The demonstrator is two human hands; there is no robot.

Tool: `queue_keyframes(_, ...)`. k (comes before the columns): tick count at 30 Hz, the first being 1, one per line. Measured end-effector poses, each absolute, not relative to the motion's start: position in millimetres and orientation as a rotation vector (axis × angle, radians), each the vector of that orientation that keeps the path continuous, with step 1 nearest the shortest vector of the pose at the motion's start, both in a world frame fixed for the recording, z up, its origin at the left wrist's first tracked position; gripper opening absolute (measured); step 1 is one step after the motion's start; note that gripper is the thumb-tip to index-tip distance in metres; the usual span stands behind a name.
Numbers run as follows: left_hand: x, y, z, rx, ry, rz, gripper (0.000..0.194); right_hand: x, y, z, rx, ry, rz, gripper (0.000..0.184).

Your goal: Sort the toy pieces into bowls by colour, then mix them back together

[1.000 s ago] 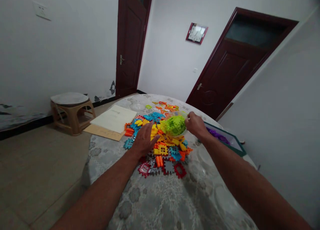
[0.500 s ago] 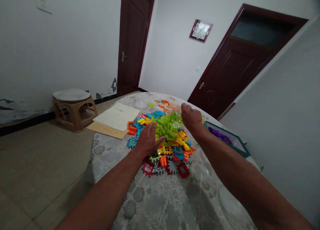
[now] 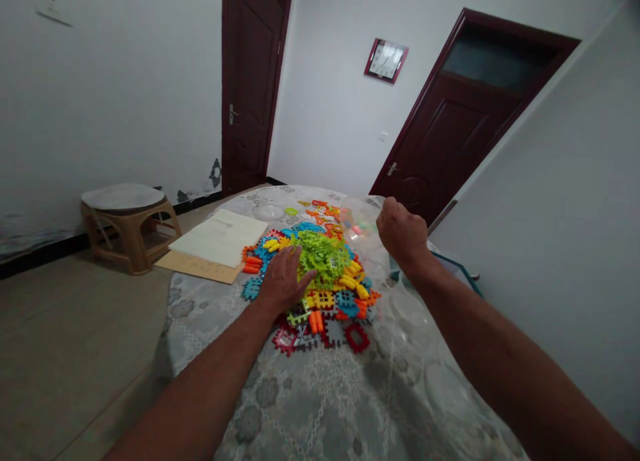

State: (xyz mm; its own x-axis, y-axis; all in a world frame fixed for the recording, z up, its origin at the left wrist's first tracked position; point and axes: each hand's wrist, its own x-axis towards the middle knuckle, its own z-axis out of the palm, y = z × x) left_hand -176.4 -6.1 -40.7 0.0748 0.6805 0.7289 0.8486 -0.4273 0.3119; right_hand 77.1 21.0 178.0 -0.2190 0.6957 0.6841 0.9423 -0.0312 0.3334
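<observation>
A heap of colourful plastic building pieces (image 3: 345, 297) with notched edges lies on the table, with lime-green ones (image 3: 323, 254) on top. Against the left side of this heap rests my left hand (image 3: 283, 277), fingers spread and thumb out, holding nothing. To the right and above the pile, my right hand (image 3: 403, 231) is closed in a fist around a clear plastic bag (image 3: 363, 217). Coloured patches show on or through the film, and I cannot tell which. The part of the bag inside the fist is hidden.
A pale booklet (image 3: 220, 237) and a brown sheet (image 3: 200, 269) lie left of the heap. Behind my right forearm is a green-rimmed tray or board (image 3: 463, 274). Orange pieces (image 3: 323, 214) lie at the far side. A stool (image 3: 130, 224) stands left of the patterned tablecloth (image 3: 300, 407).
My right hand has moved right and away from the heap, drawing the clear bag with it. The lime-green pieces now sit lower and more spread. My left hand stays at the heap.
</observation>
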Motion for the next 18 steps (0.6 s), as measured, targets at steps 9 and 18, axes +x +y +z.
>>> queue_keyframes(9,-185,-1,-27,-2.233,-1.582,-1.126,0.062,219,-22,200,-1.751,-1.629,-0.795,0.012)
queue_keyframes(18,-190,6,-15,-2.266,-1.499,-0.986,0.068,399,-92,179,-2.111,-1.094,-0.267,0.015)
